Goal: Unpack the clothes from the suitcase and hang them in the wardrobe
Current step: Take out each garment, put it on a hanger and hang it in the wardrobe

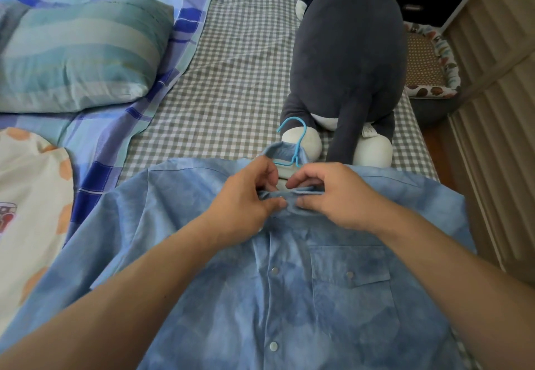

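Pale-blue mottled cotton shirt with metal snaps [289,297] lies face-up on the grey-checked bedsheet [231,80], out of the suitcase. Thin blue plastic hanger [295,144] is already inside; its hook pokes past the collar. Left hand [246,199] and right hand [333,193] both pinch the collar band, apparently fastening the top snap. Lower snaps look closed. Remaining: carry it to the wardrobe, not in view. Grey plush toy [347,66] sits just beyond.

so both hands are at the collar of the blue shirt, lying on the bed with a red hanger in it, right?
Not quite: the hanger is blue, not red, as the head view shows. The rest holds: both the left hand and right hand pinch the collar of the blue shirt, which lies on the bed.
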